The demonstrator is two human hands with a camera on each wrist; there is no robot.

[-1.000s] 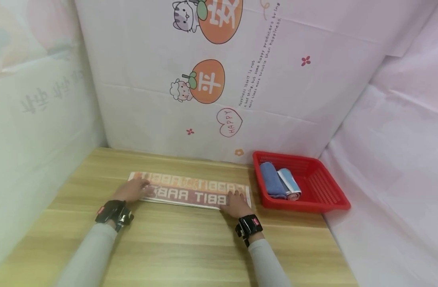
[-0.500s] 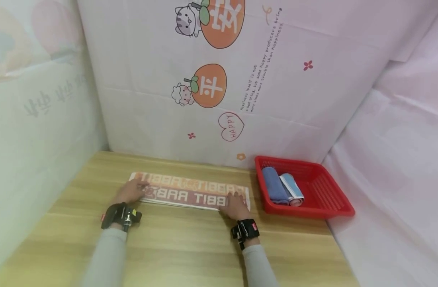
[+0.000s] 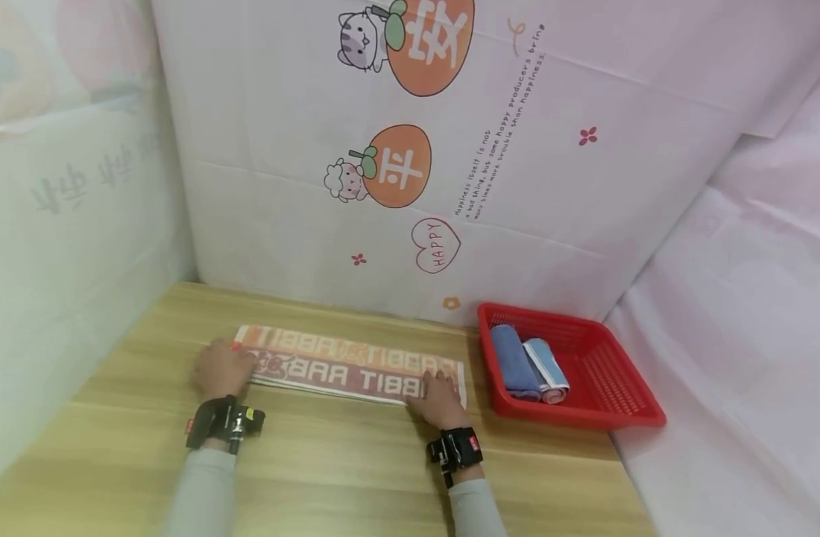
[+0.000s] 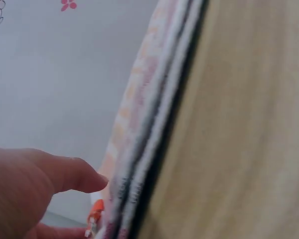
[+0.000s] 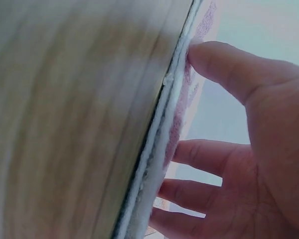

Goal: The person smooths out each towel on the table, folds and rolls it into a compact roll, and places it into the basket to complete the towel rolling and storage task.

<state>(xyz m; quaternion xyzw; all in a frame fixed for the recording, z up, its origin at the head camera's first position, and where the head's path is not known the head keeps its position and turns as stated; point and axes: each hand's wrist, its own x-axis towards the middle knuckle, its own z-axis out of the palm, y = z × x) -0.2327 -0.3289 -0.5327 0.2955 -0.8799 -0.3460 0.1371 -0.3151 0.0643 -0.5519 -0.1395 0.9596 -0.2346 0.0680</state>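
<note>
A towel (image 3: 356, 365), folded into a long flat strip, lies across the table; it has orange and maroon bands with pale lettering. At its left end is my left hand (image 3: 224, 367), thumb tip at the fold in the left wrist view, one finger beside a small orange tag (image 4: 95, 211). My right hand (image 3: 440, 399) rests on the towel near its right end. In the right wrist view, that hand's fairly straight fingers (image 5: 204, 153) and thumb touch the towel's top surface near the layered edge.
A red plastic basket (image 3: 571, 414) stands right of the towel, with a rolled blue cloth (image 3: 513, 362) and a rolled light-blue, white and pink cloth (image 3: 547, 365) inside. Printed white sheeting (image 3: 282, 224) rises behind the wooden table (image 3: 336, 470) and at both sides.
My left hand has slid leftward off the towel's top to its left end, uncovering more print. The right hand stays on the right end. The head view has shifted slightly.
</note>
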